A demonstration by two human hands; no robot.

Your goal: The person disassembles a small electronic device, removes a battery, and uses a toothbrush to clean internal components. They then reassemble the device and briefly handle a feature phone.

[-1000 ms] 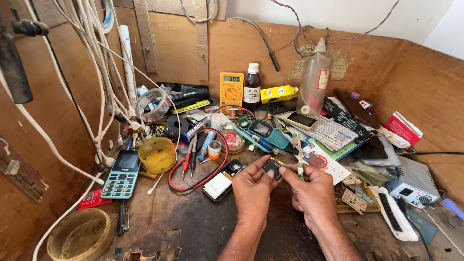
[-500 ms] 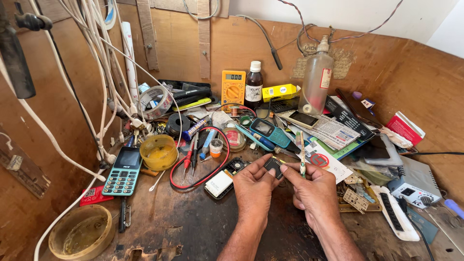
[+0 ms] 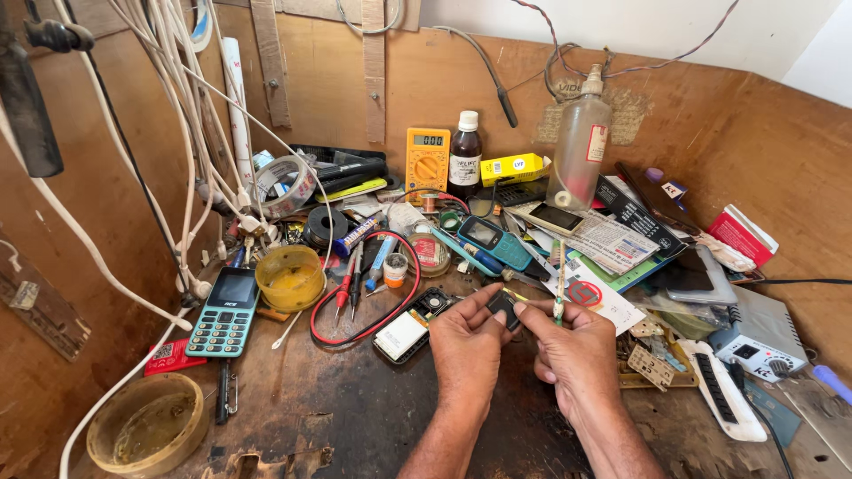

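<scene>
Small dark part [image 3: 504, 306] sits pinched in left hand [image 3: 466, 341] above the workbench [image 3: 355, 417]; right hand [image 3: 577, 346] grips a thin tool [image 3: 560, 284]; both hands have barely shifted, tool now nearer upright.

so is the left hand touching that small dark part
Touching. The head view shows the left hand pinching the small dark part between thumb and fingertips, no gap visible.
</scene>
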